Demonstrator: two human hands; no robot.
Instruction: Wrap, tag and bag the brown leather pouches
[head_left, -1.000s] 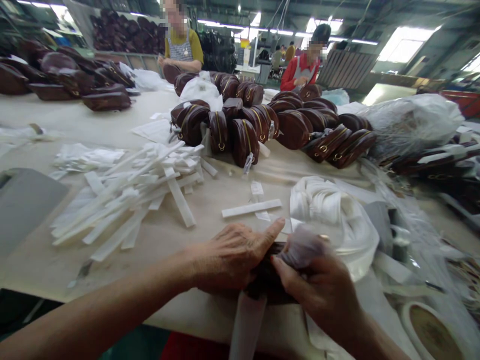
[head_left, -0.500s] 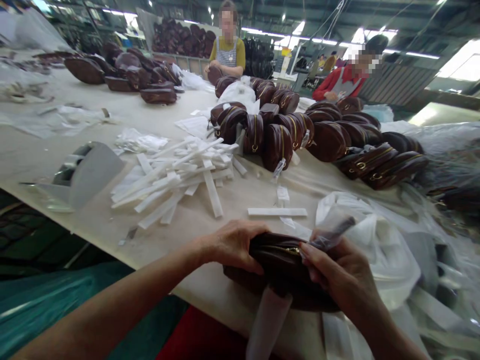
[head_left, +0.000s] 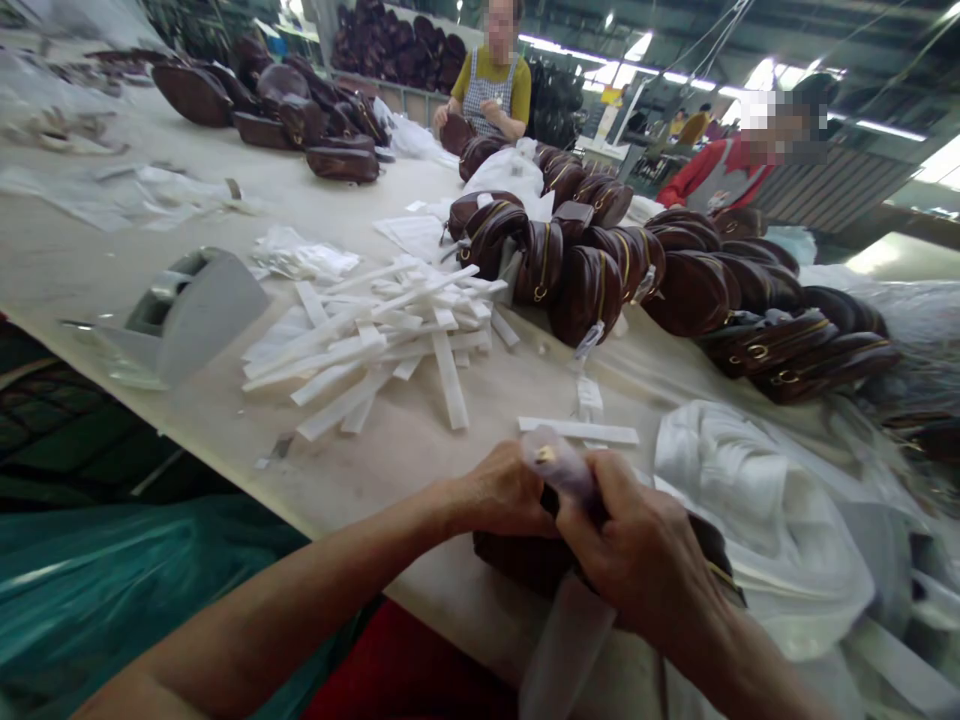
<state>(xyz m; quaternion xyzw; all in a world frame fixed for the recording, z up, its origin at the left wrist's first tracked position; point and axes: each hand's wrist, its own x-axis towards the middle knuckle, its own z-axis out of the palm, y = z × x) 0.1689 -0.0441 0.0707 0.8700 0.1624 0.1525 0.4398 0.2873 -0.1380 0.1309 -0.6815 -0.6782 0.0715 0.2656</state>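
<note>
A dark brown zipped bag (head_left: 517, 562) is low in front of me at the table's edge, largely covered by my hands. My left hand (head_left: 511, 492) is closed on the bag's far left side, its fingertips hidden. Close beside it, my right hand (head_left: 637, 540) grips a strap-like piece wrapped in clear plastic (head_left: 562, 468), whose end points up and left. A bit of gold zipper shows on the bag to the right of that hand. From under the bag hangs a whitish translucent strip (head_left: 571, 640).
White strips (head_left: 390, 340) lie piled beyond my hands, near a tape dispenser (head_left: 180, 310). Rows of brown bags (head_left: 585, 290) stand farther back. White sheeting (head_left: 750, 520) lies at right. Two people (head_left: 491, 90) work across the table (head_left: 420, 470).
My right hand has moved left along the bag's zipper, closer to my left hand. The plastic-wrapped piece has swung from pointing right to pointing up-left. The view has shifted slightly.
</note>
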